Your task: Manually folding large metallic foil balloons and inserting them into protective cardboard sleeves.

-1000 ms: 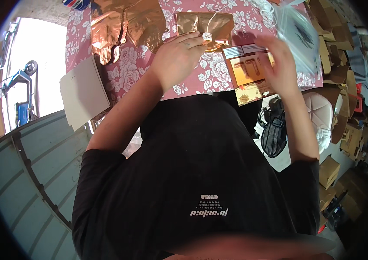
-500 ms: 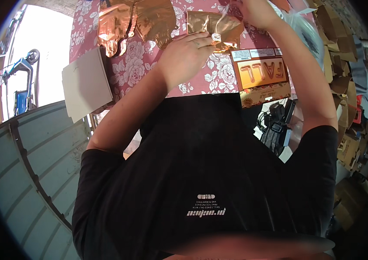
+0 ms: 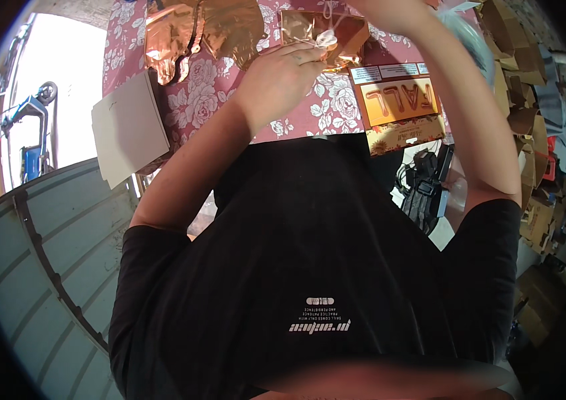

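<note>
My left hand (image 3: 282, 79) reaches over the pink flowered tablecloth, its fingers held together and stretched forward. At its fingertips is a small white coil of string (image 3: 326, 39), which the fingers seem to pinch. Thin loops of the string rise from the coil toward the upper edge. Beneath the coil lies a flat copper-coloured foil balloon (image 3: 296, 27). Farther right, my right hand (image 3: 386, 12) is cut off by the upper edge, so its fingers are hidden. More copper foil balloons (image 3: 230, 30) lie to the left of my left hand.
An orange printed balloon package (image 3: 400, 107) lies at the table's near right edge. Pale cards (image 3: 130, 130) jut over the left edge. Clear plastic (image 3: 470, 37) is beyond my right forearm. Black straps (image 3: 423, 180) hang below the table. Cardboard boxes (image 3: 533, 133) crowd the right side.
The white coil shows more fully, with loops of string now standing up above it. My right hand has shifted slightly left and up, taking its fingers out of view.
</note>
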{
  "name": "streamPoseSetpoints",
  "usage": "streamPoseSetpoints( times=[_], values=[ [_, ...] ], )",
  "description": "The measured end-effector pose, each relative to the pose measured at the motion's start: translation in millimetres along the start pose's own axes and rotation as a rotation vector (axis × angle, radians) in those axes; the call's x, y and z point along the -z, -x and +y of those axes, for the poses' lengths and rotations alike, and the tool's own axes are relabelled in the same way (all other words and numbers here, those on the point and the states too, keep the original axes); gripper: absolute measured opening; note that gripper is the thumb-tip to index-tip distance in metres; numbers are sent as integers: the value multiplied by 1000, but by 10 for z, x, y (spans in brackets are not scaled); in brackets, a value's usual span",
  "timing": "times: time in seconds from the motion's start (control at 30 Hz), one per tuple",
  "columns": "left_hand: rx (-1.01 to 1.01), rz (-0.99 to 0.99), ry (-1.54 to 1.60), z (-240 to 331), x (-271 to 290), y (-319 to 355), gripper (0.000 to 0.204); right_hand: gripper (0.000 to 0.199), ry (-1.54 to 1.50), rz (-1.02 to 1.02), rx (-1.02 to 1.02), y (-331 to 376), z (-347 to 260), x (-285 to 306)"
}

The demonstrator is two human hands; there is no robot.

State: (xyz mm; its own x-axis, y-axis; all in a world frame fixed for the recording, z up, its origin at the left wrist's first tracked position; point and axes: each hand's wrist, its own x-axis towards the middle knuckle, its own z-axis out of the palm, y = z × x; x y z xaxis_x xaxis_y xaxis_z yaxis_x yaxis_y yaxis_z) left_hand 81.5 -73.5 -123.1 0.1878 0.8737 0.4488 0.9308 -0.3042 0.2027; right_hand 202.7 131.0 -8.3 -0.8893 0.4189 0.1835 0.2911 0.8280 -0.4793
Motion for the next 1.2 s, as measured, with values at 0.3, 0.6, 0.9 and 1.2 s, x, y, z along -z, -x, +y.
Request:
streamPoseSetpoints(
  times=[0.3,0.6,0.9,1.2],
  values=[
    [10,8,-2,-18,-13,29,26,66,-135,-75,10,821,18,-121],
    [5,-8,15,-29,-20,25,28,77,503,-330,108,2373,191,46],
    [46,-74,0,-8,-13,21,22,40,285,414,-17,1748,-394,448],
    [104,-227,-14,75,149,-19,9,43,516,-5,48,764,-342,-559]
  ],
)
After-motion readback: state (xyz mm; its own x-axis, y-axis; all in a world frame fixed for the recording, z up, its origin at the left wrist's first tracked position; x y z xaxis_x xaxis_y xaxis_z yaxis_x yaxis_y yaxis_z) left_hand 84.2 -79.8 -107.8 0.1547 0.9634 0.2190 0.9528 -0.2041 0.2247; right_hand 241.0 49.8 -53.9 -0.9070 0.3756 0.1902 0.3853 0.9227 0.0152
